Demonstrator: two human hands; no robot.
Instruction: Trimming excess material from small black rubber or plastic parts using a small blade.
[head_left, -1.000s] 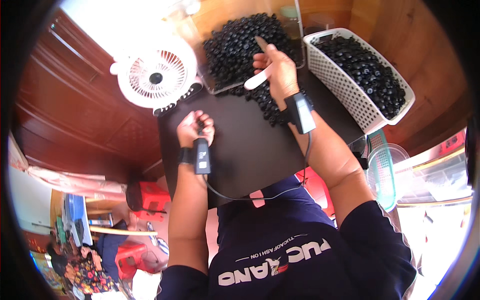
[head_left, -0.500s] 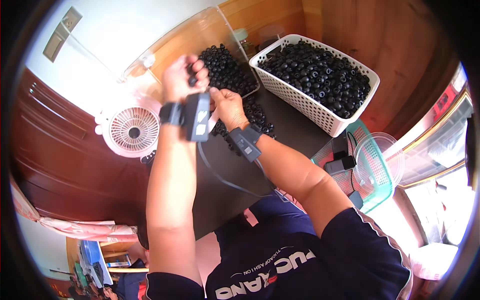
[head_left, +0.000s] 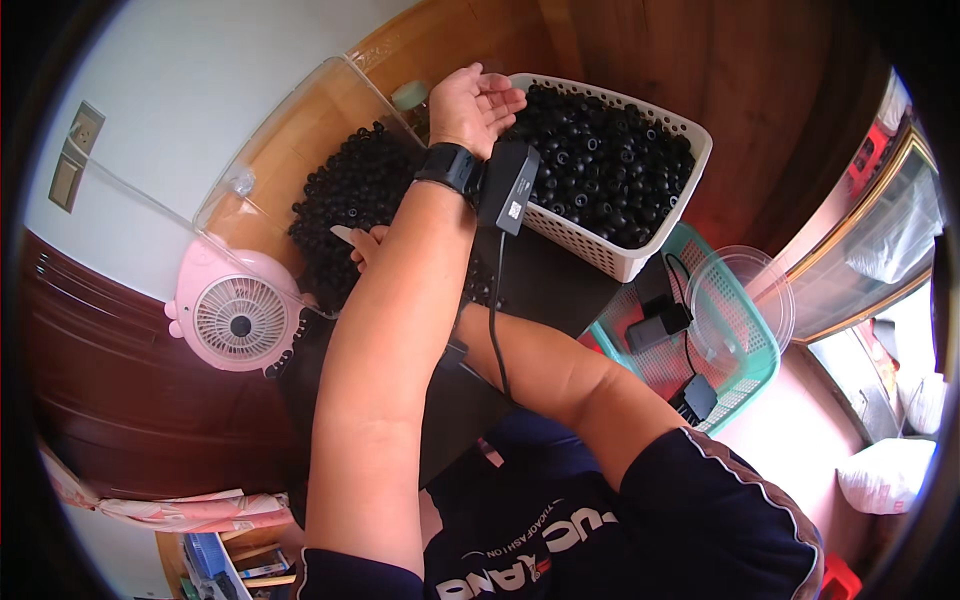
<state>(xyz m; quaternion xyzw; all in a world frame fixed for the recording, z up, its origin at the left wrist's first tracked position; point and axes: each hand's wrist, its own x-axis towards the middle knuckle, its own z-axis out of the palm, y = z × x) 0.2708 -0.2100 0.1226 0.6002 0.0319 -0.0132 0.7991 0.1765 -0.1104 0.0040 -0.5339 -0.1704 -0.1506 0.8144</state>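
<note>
The person's left hand [head_left: 478, 103] is stretched far out over the near corner of a white plastic basket [head_left: 640, 262] with a lattice wall, and that basket is full of small round black parts [head_left: 600, 170]. The hand is open, with the palm turned up and the fingers loosely curled, and I can see nothing in it. On that wrist sits a black band [head_left: 447, 166] with a small black box [head_left: 508, 186] clipped to it, and a thin black cable [head_left: 493, 300] hangs down from the box. The left forearm crosses over the right arm. The right hand [head_left: 366, 243] is lower down and mostly hidden behind the left forearm, right at the edge of a big pile of the same little black parts [head_left: 345, 205] on the dark table top [head_left: 545, 285]. Its fingers are pinched around a thin pale flat stick [head_left: 343, 234], which pokes out toward the pile. A clear plastic sheet [head_left: 290, 130] stands bent around the far side of the pile. Just beside the pile, on the person's left, stands a small pink round fan [head_left: 238, 322] with a white grille. On the right, next to the white basket, is a green plastic basket [head_left: 700, 345] holding small black boxes with cables and a clear round lid [head_left: 745, 300].
</note>
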